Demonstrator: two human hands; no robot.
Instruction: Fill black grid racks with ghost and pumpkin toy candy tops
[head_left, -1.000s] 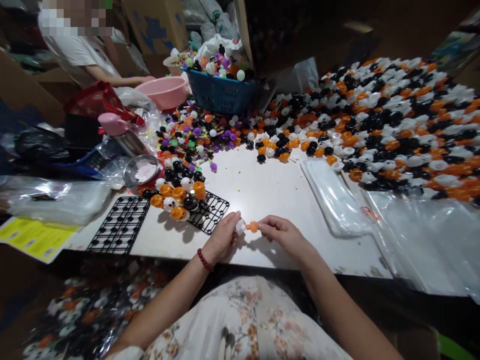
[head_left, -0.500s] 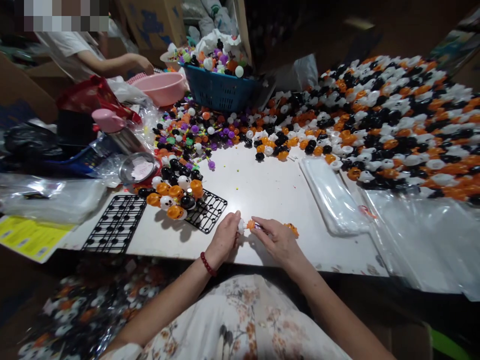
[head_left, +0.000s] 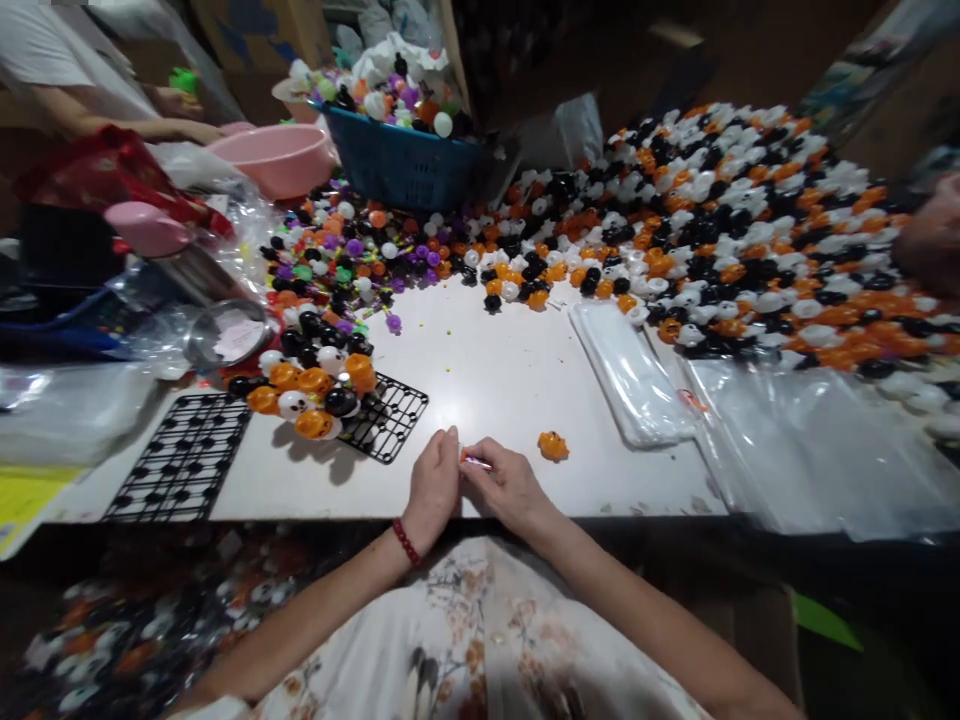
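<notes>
My left hand (head_left: 433,485) is closed at the table's front edge, its thumb upright; whatever lies inside its fingers is mostly hidden. Pressed close beside it, my right hand (head_left: 510,487) pinches a small slim tube (head_left: 478,462), purplish and shiny with an orange end pointing at my left hand. An orange pumpkin-like topper (head_left: 553,446) lies loose on the table to the right of my right hand. Left of my hands, a black grid rack (head_left: 388,420) bears a cluster of orange, white and black toppers (head_left: 313,381).
A second black grid (head_left: 180,455) lies farther left. Clear plastic bags (head_left: 630,375) rest at the right. Behind are a heap of orange, black and white toppers (head_left: 720,230), a blue basket (head_left: 405,155) and a pink basin (head_left: 277,160). A co-worker's arm (head_left: 112,125) reaches in at far left.
The view has swung, shifting the scene leftward. My hands have closed together, hiding the white piece seen in my left hand. The orange topper now shows fully, apart from my right hand.
</notes>
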